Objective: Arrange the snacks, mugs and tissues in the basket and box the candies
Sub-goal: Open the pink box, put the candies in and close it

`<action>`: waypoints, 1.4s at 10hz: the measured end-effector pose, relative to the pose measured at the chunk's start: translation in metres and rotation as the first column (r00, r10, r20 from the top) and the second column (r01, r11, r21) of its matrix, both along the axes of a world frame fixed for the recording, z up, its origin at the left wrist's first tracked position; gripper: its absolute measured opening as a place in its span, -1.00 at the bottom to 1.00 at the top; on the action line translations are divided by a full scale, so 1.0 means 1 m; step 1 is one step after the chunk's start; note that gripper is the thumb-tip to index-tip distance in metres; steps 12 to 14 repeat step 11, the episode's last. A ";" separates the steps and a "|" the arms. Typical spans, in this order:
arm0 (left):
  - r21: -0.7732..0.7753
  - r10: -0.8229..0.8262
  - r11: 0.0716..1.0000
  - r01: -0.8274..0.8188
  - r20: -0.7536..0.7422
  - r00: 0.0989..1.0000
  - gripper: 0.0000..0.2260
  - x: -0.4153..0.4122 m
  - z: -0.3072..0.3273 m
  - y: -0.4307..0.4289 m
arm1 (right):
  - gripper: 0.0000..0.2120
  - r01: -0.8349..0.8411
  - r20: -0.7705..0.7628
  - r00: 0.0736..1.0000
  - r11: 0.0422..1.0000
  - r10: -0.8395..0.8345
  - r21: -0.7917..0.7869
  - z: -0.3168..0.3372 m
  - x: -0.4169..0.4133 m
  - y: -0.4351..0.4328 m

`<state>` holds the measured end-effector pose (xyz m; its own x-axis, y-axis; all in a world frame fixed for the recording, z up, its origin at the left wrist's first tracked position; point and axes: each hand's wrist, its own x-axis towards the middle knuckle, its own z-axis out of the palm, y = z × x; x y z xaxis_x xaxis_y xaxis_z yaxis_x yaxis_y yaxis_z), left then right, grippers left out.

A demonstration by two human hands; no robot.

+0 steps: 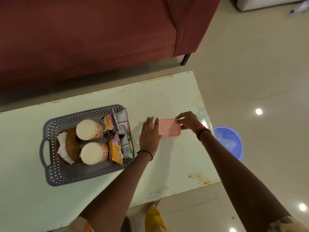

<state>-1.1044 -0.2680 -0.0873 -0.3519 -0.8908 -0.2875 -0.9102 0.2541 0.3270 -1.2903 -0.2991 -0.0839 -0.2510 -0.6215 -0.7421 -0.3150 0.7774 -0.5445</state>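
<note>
Last step in hand, by the look of it: closing up the pink box (169, 129) of candies. Box flat on the desk (167, 164), just right of the grey basket (53, 173), lid seemingly on; no candies visible, so presumably inside.

Left hand (149, 136) laid over the box's left end, fingers (151, 121) straight and released, pressing down rather than gripping. Right hand (188, 120) at the far right end, fingers curled, pinching the box's edge there.

Basket part judged done: two mugs (88, 132) side by side in the middle, snack packets (117, 148) standing along the right wall, tissues (62, 143) in a wicker holder (72, 144) at the left.

Next, probably: push the right end down until seated all round, keeping the flat left hand as a brace against sliding on the smooth top. Impossible to tell from here whether already snapped shut. Worth even pressure along the rim, not just one corner. Then, perhaps, only setting the box down beside the basket.
</note>
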 end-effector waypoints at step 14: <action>-0.260 0.198 0.949 -0.181 0.043 0.979 -0.43 0.187 0.068 -0.015 | -0.35 -0.169 -0.188 0.967 0.985 0.171 0.028 0.029 0.164 0.063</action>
